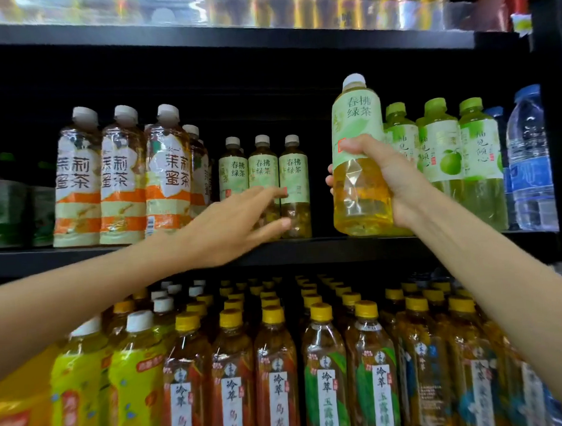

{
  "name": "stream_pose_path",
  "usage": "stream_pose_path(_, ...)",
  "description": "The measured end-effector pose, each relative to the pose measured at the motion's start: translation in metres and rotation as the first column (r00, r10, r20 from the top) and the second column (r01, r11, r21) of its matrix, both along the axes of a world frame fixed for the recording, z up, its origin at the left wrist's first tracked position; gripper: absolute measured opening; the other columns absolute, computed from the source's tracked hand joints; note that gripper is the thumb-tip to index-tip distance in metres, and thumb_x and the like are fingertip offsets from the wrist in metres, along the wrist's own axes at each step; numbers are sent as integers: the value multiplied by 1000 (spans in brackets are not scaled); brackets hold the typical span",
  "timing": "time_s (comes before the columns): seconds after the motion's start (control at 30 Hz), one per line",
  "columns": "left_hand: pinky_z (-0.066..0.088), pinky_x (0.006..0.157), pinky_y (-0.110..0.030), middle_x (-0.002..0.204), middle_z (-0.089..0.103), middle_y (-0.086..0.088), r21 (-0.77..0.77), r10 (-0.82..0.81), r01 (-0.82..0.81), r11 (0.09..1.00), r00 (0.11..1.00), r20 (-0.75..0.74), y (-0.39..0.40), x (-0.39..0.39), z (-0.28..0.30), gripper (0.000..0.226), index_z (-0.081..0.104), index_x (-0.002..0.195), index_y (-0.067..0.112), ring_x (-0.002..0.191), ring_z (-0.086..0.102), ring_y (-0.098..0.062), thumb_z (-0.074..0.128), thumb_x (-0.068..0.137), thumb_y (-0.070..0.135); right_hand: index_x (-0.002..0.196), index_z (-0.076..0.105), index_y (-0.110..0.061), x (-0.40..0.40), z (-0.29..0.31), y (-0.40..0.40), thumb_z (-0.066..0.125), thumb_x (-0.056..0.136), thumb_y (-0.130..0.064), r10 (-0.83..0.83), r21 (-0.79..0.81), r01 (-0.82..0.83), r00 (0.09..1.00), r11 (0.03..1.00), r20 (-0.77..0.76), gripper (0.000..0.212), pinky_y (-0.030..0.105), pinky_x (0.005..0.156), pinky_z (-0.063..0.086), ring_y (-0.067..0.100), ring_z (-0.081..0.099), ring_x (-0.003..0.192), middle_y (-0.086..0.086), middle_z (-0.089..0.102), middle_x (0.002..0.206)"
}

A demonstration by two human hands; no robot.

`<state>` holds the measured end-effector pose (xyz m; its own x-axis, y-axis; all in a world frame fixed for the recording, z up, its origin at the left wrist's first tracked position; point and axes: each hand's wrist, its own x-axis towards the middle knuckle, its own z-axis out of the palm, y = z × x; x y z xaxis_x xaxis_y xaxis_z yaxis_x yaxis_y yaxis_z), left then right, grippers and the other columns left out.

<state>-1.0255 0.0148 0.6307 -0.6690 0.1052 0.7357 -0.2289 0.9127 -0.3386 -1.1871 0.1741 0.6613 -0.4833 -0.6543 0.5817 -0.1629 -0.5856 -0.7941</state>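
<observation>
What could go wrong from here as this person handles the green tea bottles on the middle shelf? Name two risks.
1. The left hand reaches with straight fingers at the three green tea bottles standing close together; a nudge might topple one into the others.
2. The right hand holds the white-capped bottle right beside the green-capped bottles; setting it down on the shelf might knock them.

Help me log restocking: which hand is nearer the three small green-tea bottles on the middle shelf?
Left. The left hand reaches in front of the small bottles, fingers straight; the right hand is to their right, gripping a larger bottle.
</observation>
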Motion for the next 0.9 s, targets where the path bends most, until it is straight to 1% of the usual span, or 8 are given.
stream_pose_path(0.07, 43, 53, -6, 127, 52, 2, -270, 54, -46, 962, 998, 22, -6, 28, -20, 57, 35, 141, 22, 83, 50, 2, 27, 95, 56, 118, 53, -9, 5, 4, -15, 75, 71, -30, -43, 9, 43, 999, 999, -4, 56, 32, 60, 55, 22, 68, 67, 13, 70, 94)
stream_pose_path(0.1, 39, 49, -4, 127, 52, 1, -334, 86, -66, 940, 995, 45, -8, 40, -29, 57, 37, 141, 21, 85, 53, 0, 26, 96, 54, 119, 52, -10, 7, 6, -22, 76, 70, -31, -58, 14, 58, 998, 998, -11, 59, 34, 62, 56, 22, 69, 69, 13, 70, 97)
stream_pose_path(0.23, 58, 66, -31, 132, 51, -7, -451, 132, -88, 888, 989, 65, -24, 62, -48, 56, 32, 144, 18, 110, 59, -20, 28, 97, 48, 113, 56, -11, 17, 8, -53, 75, 73, -25, -26, 18, 26, 999, 999, -26, 46, 48, 77, 57, 25, 68, 81, 13, 68, 99)
stream_pose_path(0.37, 56, 81, -31, 133, 53, -7, -469, 126, -89, 878, 991, 48, -28, 66, -53, 55, 37, 143, 16, 116, 56, -20, 30, 96, 45, 125, 46, -13, 30, 7, -84, 81, 67, -18, -5, 18, 6, 999, 1000, -39, 67, 49, 78, 57, 27, 70, 88, 13, 68, 106)
stream_pose_path(0.5, 53, 80, -27, 128, 56, -8, -510, 119, -84, 856, 992, 36, -30, 66, -52, 52, 41, 140, 15, 110, 59, -20, 31, 95, 40, 125, 39, -19, 39, 6, -105, 88, 52, -14, -22, 35, 26, 994, 999, -107, 88, 53, 82, 54, 29, 66, 99, 11, 62, 115)
stream_pose_path(0.63, 54, 76, -28, 126, 56, -9, -530, 85, -55, 846, 996, 32, -33, 65, -51, 50, 42, 140, 14, 108, 59, -20, 32, 95, 35, 121, 45, -16, 43, 8, -115, 81, 66, -6, 47, 100, -37, 994, 994, -97, 66, 46, 77, 57, 28, 66, 99, 13, 63, 115)
stream_pose_path(0.73, 54, 72, -27, 124, 57, -10, -554, 66, -51, 831, 998, 7, -35, 64, -52, 47, 45, 139, 13, 106, 59, -20, 36, 96, 28, 129, 44, -14, 44, 6, -116, 77, 73, -9, 38, 124, -19, 989, 992, -146, 65, 37, 70, 56, 24, 66, 99, 12, 64, 115)
stream_pose_path(0.9, 53, 70, -25, 122, 58, -10, -554, 55, -48, 831, 998, -4, -36, 62, -52, 48, 47, 138, 13, 103, 60, -19, 43, 93, 27, 127, 51, -18, 44, -1, -110, 79, 72, -26, -77, 204, 167, 919, 965, -387, 63, 39, 90, 51, 18, 62, 106, 4, 65, 117)
